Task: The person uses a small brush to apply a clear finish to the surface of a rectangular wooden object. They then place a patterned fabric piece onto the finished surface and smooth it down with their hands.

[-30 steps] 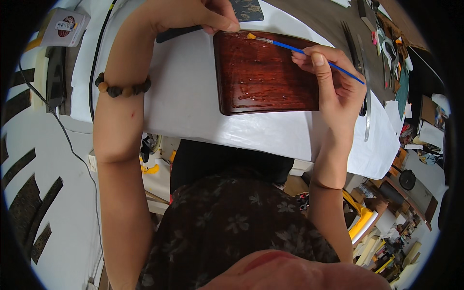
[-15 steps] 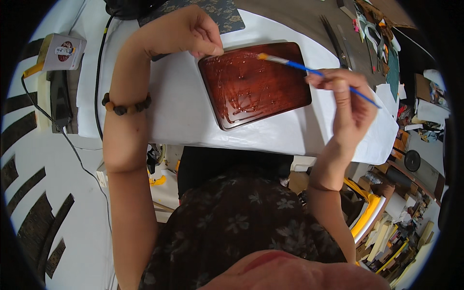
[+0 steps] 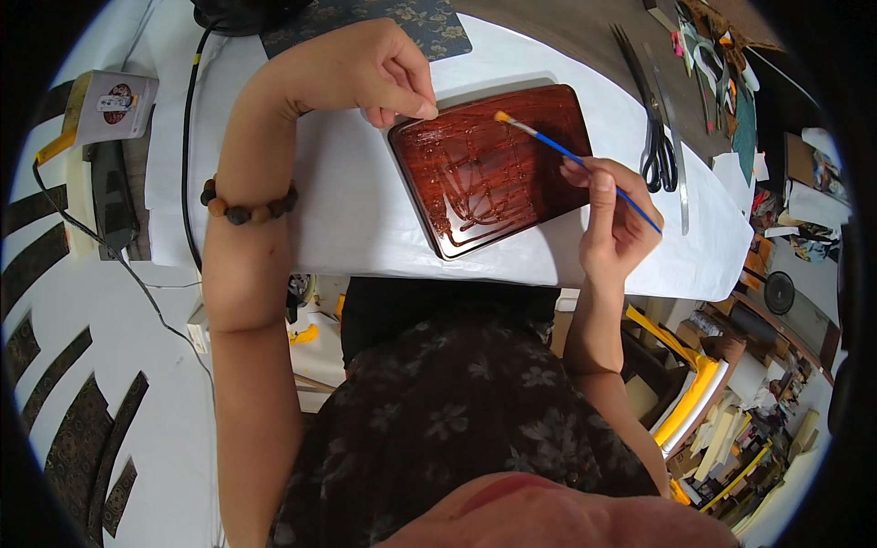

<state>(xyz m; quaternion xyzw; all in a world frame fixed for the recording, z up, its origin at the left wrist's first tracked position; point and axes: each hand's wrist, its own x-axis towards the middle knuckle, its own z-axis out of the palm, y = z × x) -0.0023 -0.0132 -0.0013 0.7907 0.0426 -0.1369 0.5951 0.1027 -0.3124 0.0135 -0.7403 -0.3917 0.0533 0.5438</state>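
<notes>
A rectangular reddish-brown tray with a dark rim lies on the white-covered table, turned a little. Glossy wet streaks and looping trails cover much of its surface, mostly the left half. The thumb and fingertips of my left hand pinch the tray's far rim near its left corner. Between the thumb and fingers of my right hand is a slim blue paintbrush, its handle slanting down to the right. The pale bristle tip is over the far middle of the tray; whether it touches the surface I cannot tell.
Black-handled scissors and a metal ruler lie right of the tray. A dark floral mat is beyond my left hand. A black cable runs along the table's left, near a white box. Tools clutter the far right.
My right hand has moved left and slightly nearer me, tilting the brush handle more steeply and uncovering the scissors' handles. The tray and my left hand sit slightly farther right and nearer in the picture.
</notes>
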